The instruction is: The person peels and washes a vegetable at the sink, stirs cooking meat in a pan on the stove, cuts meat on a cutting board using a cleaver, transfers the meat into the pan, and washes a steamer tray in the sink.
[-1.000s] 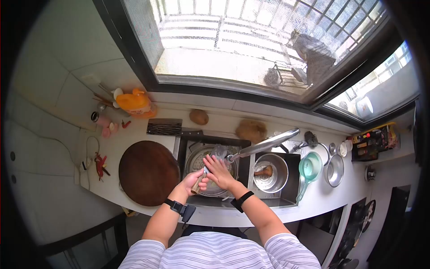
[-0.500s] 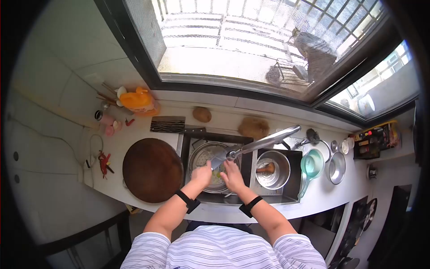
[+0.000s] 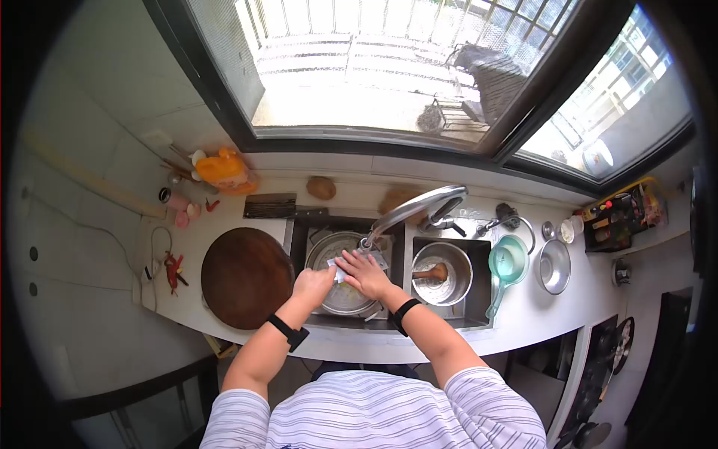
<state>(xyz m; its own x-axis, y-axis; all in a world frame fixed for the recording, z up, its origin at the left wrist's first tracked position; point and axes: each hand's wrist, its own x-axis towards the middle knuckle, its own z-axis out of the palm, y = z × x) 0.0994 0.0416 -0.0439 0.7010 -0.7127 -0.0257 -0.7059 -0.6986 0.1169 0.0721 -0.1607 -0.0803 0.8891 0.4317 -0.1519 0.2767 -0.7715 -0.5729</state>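
Note:
My left hand (image 3: 314, 283) is closed at the left side of the sink, gripping one end of a flat, pale, shiny blade-like thing (image 3: 338, 271). Its handle is hidden in my fist, so I cannot tell its exact kind. Fingers stretched out, my right hand (image 3: 364, 276) lies flat over that thing. Both hands are above a round metal strainer basin (image 3: 345, 305) in the left sink bowl. The curved faucet (image 3: 410, 203) ends just above my right fingers. A black band circles each wrist.
Left of the sink lies a round wooden cutting board (image 3: 247, 278); behind it are a cleaver (image 3: 271, 206) and a potato (image 3: 321, 188). The right sink bowl holds a metal pot (image 3: 458, 295) with a wooden pestle (image 3: 432, 272). Further right are a green ladle (image 3: 508, 258) and a metal bowl (image 3: 554, 267).
The view has shifted slightly. My right hand has moved up and left, from beside the flat thing to lying across it. My left hand still grips it.

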